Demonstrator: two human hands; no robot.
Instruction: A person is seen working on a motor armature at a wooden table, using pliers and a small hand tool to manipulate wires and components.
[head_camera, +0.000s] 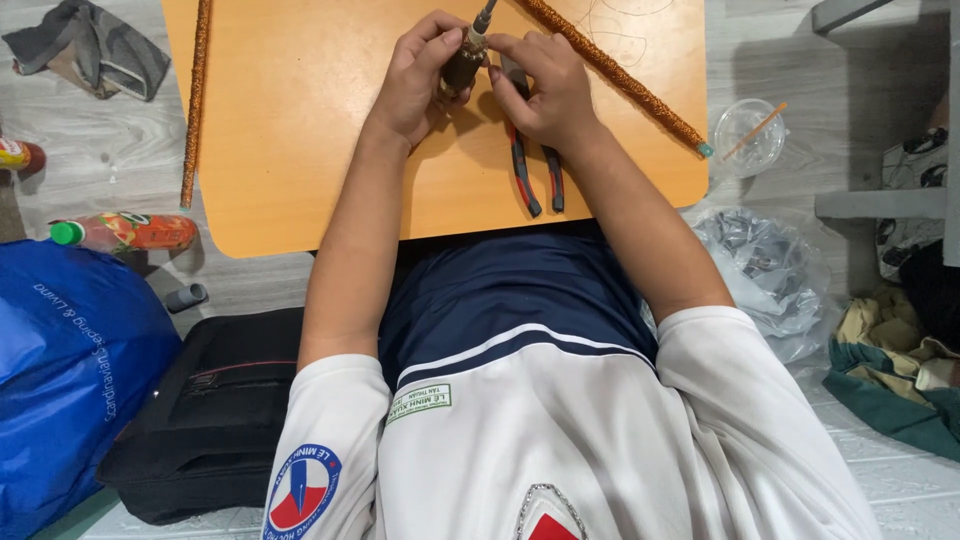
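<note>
- Overhead, from the head camera, we see our left hand (420, 75) closed around a small brown barrel-shaped piece (462, 62) at the far edge of the orange table (300, 120).
- Our right hand (545, 85) pinches its upper end with the fingertips; pliers (530, 170) lie under that hand, apparently not gripped.
- We judge the piece could twist out of the pinch if the left hand loosens.
- Its long axis runs away from us, with the dark tip pointing up and slightly right.
</note>
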